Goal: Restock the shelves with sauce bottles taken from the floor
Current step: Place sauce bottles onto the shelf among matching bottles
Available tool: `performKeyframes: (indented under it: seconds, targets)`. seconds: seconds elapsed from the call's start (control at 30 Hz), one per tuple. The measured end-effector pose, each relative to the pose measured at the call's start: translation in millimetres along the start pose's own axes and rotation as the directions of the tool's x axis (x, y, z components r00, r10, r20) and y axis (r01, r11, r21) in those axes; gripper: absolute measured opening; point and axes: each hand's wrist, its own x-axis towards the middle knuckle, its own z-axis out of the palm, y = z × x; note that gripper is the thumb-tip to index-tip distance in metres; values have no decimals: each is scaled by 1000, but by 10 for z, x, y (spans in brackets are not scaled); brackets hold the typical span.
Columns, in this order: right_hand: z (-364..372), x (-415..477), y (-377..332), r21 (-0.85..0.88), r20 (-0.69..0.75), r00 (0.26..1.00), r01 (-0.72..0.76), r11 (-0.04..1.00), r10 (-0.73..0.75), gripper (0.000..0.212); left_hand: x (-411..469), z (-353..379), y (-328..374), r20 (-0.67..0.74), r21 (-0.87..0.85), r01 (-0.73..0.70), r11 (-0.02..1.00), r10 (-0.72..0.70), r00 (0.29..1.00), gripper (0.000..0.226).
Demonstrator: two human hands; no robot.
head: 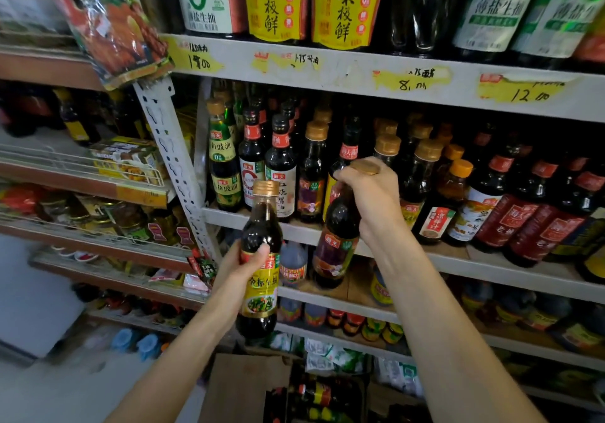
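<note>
Shelving unit, middle shelf [491, 270]: packed with upright dark sauce bottles, gold, black and orange caps, rows running back out of sight. Cardboard box [242, 390], floor level, below the hands: open, with further bottles [324, 396] lying inside. Yellow-labelled bottle [261, 288]: gold cap, long axis near vertical, held in front of the shelf's left end, with its base well below the shelf lip. Purple-labelled bottle [337, 245]: long axis tilted, cap up and right, base down and left, also hanging below the lip; a like-labelled bottle [312, 173] stands just behind it on the shelf. Left hand [240, 270]: fingers and thumb wrapped round the yellow-labelled bottle's waist. Right hand [370, 193]: curled over the purple-labelled bottle's neck and cap. Judgement: the right hand is the higher and nearer to the shelf; its bottle needs righting, lifting and moving forward.
</note>
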Motion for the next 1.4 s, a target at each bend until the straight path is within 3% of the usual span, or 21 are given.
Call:
performKeyframes:
  seconds: [0.07,0.13,0.33,0.5,0.63,0.77,1.13,1.4]
  targets:
    - [112,88,-24,65,-62,998,-19,998,23,18,88,-103,26,-49,-2,-29,1000,29,998,55]
    - [245,190,-47,45,-33,999,27,999,-25,17,218,-208,93,-53,6,-53,999,53,997,55]
    - [676,475,29,-157,99,981,182,971,-168,19,604,-516,292,13,65,-91,994,90,996,55]
    - [846,678,152,-220,63,979,201,955,-191,20,803,-696,213,284,174,-50,983,-1,959,81]
    - [907,771,160,-227,58,976,217,950,-209,19,901,-507,135,547,339,-95,936,-114,829,73]
    - [891,824,142,-228,96,971,234,945,-217,21,1008,-208,39,637,417,-166,894,-157,755,63]
    - [796,977,122,-241,146,975,200,950,-169,25,1289,76,45,608,340,-60,938,-171,775,65]
    - [736,1030,65,-290,193,963,238,927,-187,31,1290,147,67,558,352,-61,934,-157,815,67]
